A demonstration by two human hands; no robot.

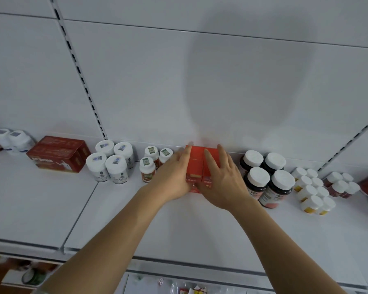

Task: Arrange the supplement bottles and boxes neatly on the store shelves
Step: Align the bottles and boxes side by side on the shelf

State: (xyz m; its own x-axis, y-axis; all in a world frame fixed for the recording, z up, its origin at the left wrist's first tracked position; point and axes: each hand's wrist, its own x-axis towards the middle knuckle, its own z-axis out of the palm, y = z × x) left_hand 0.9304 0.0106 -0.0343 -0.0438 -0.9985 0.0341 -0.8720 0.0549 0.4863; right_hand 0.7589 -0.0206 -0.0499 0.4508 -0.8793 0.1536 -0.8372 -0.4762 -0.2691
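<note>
A block of bright red boxes [197, 160] stands against the back wall in the middle of the white shelf [179, 225]. My left hand [174, 175] presses flat on the block's left side and my right hand [223, 179] on its right side, squeezing the boxes together. Left of my hands stand three small white-capped bottles [149, 164] with red labels. To the right are several dark bottles [261, 177] with white caps.
Further left are several white jars [111, 162], two dark red boxes [57, 153] and two white bottles [11, 141]. At the right stand several small yellow-labelled bottles [312, 192] and red-labelled ones [340, 185]. Below the shelf edge, a lower shelf holds packets [191, 289].
</note>
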